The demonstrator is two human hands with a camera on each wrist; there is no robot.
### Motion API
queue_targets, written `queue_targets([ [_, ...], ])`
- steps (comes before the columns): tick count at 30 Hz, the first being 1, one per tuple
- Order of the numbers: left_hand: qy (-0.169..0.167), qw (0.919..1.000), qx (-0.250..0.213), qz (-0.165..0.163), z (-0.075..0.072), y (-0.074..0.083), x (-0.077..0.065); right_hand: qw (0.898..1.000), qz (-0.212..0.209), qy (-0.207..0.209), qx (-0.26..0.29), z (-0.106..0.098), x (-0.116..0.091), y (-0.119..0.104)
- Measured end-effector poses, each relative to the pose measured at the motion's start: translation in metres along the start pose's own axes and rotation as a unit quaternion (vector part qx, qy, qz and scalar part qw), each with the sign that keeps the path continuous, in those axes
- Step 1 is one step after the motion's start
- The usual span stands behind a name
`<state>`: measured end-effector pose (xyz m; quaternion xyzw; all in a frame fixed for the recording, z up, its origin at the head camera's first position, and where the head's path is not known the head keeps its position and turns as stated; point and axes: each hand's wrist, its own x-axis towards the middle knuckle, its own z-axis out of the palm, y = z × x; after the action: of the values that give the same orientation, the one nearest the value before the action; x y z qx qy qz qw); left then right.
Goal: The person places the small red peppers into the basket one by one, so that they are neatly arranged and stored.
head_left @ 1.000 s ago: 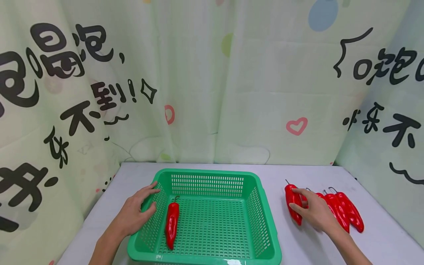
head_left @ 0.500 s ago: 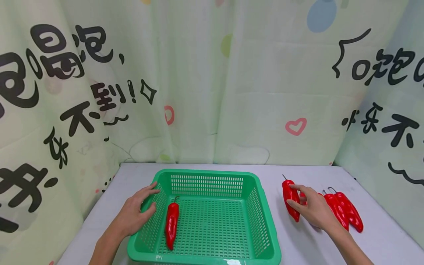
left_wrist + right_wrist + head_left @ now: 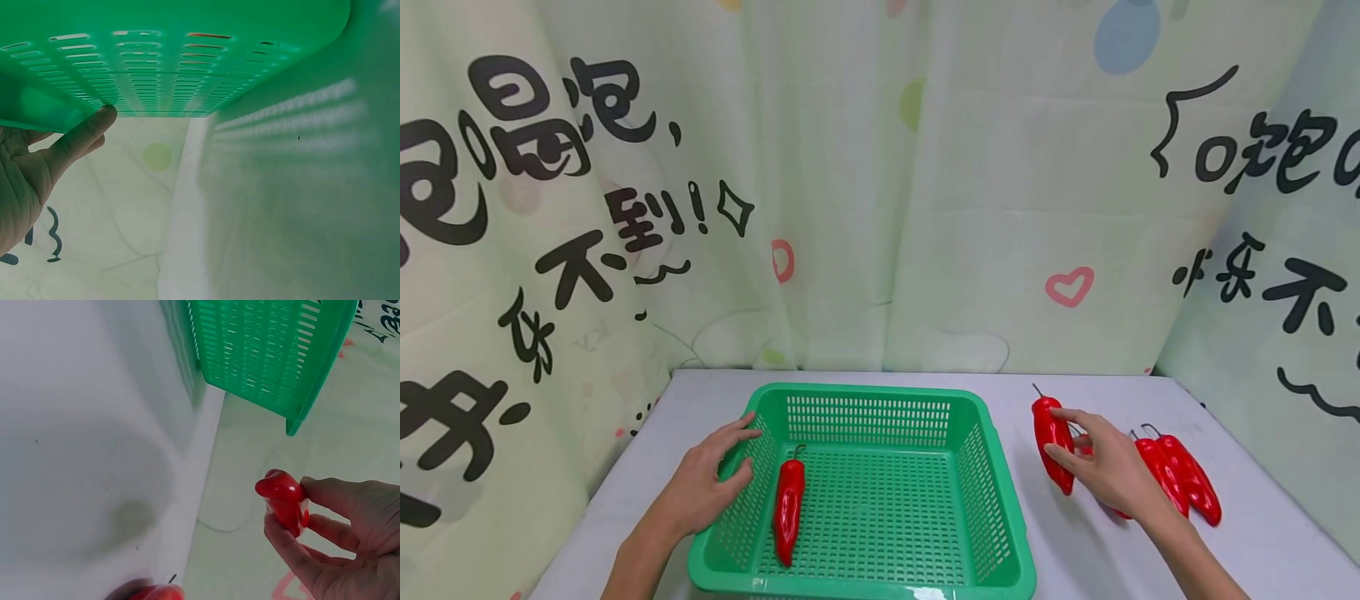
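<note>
A glossy red chili pepper [image 3: 1052,442] with a thin stem is pinched between the thumb and fingers of my right hand [image 3: 1105,462]. It is held up over the table, to the right of a green plastic basket [image 3: 880,390]. The right wrist view shows the pepper [image 3: 284,494] end-on in the fingertips. My left hand [image 3: 711,475] is at the basket's left side, fingers extended along the rim. In the left wrist view its thumb [image 3: 81,137] lies against the slotted wall. Another red chili pepper [image 3: 788,512] lies inside the basket, towards its left.
Several more red peppers [image 3: 1191,479] lie on the white table [image 3: 1247,533] at the right, partly hidden behind the right hand and forearm. A printed pale curtain [image 3: 970,208] closes off the back and both sides.
My right hand has lifted the pinched pepper up and a little to the left, away from the others. The left hand and the basket have stayed in place.
</note>
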<state>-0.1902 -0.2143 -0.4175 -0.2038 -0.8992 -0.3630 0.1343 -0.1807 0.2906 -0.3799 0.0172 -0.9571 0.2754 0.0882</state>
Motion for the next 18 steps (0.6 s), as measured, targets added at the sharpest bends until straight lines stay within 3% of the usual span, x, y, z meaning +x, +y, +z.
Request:
queue_targets([
  [18, -0.001, 1.0, -0.001, 0.0, 0.0, -0.001, 0.0, 0.999, -0.043, 0.016, 0.018, -0.007, -0.002, -0.022],
])
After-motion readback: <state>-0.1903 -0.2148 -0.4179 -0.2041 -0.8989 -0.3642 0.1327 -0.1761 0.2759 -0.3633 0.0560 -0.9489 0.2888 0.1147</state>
